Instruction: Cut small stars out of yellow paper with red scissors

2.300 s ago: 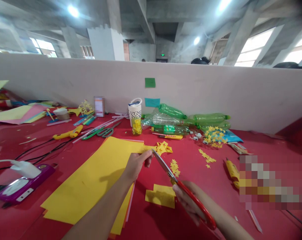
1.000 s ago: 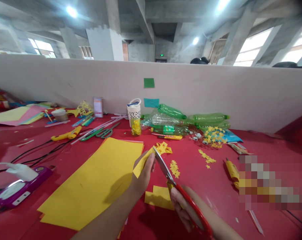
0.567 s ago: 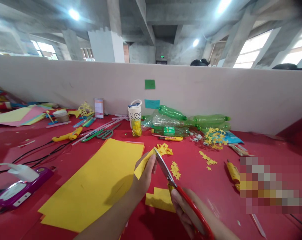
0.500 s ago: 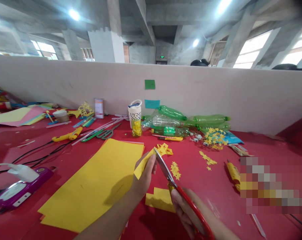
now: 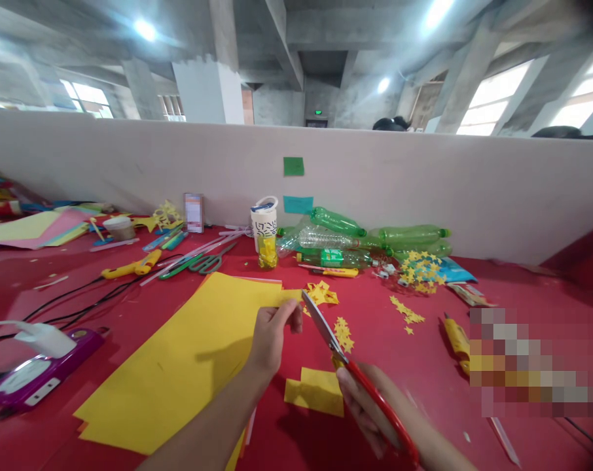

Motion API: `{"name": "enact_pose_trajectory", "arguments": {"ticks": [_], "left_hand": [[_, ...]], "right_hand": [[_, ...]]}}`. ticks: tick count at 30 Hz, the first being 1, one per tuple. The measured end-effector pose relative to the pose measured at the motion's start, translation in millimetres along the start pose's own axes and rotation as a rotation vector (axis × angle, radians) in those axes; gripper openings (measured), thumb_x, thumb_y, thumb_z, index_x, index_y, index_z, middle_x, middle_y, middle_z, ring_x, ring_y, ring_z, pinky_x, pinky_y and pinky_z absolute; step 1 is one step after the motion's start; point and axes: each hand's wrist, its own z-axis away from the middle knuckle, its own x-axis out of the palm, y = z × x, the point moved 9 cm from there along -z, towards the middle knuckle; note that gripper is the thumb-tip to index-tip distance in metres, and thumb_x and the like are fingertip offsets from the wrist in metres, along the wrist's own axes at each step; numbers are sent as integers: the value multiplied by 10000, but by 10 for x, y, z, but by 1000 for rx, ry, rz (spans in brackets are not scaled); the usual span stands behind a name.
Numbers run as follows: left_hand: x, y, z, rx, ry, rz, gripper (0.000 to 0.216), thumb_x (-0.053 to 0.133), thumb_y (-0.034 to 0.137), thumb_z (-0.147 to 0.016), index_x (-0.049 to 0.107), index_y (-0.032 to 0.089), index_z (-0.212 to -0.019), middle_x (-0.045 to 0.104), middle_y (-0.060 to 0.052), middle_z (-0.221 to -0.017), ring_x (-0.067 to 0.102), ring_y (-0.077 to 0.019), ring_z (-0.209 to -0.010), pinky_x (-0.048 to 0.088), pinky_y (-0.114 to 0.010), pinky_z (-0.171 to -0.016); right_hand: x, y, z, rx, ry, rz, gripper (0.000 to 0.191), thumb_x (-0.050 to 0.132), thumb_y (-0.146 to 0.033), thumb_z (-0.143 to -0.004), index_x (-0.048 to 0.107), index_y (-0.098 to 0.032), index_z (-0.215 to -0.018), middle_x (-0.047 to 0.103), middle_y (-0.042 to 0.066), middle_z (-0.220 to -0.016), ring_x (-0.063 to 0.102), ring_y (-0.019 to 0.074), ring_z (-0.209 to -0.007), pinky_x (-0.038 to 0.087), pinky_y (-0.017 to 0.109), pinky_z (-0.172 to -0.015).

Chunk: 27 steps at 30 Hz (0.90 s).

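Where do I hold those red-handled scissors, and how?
I'd grip the red-handled scissors by the red handle, coming from the near right, as the right hand does. That end points back that way, while the metal blades narrow to a tip aimed away, near the yellow paper strip, so they're probably the wrong end.

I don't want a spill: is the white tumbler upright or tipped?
Upright: the tumbler stands with its lid at the top.

Craft workshop: raw concrete beams (image 5: 385, 29) are spanning above partition (image 5: 399, 167); glue gun (image 5: 120, 270), paper stars (image 5: 344, 336) are lying before it.
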Motion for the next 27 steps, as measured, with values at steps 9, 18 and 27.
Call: {"name": "enact_pose_trajectory", "arguments": {"ticks": [9, 18, 27], "left_hand": [[-30, 128, -86, 53, -31, 61, 170, 550, 280, -770, 539, 160, -650, 530, 25, -536, 457, -86, -492, 359, -222, -510], [-1, 153, -101, 77, -111, -52, 208, 533, 279, -804, 518, 158, -634, 518, 29, -516, 456, -85, -497, 355, -223, -527], [68, 111, -102, 22, -180, 0, 181, 535, 257, -793, 533, 147, -649, 529, 18, -553, 461, -81, -504, 352, -215, -519]], "right_hand": [[-30, 79, 7, 13, -27, 53, 487, 448, -666, -764, 402, -194, -654, 333, -125, -380, 348, 31, -253, 309, 135, -284], [-31, 25, 24, 6, -26, 92, 504, 414, -684, -771, 379, -199, -635, 305, -126, -374, 330, 30, -254, 312, 133, -286], [-21, 59, -4, 12, -20, 50, 505, 430, -678, -766, 373, -201, -610, 302, -120, -374, 335, 34, -250, 316, 133, -270]]}}
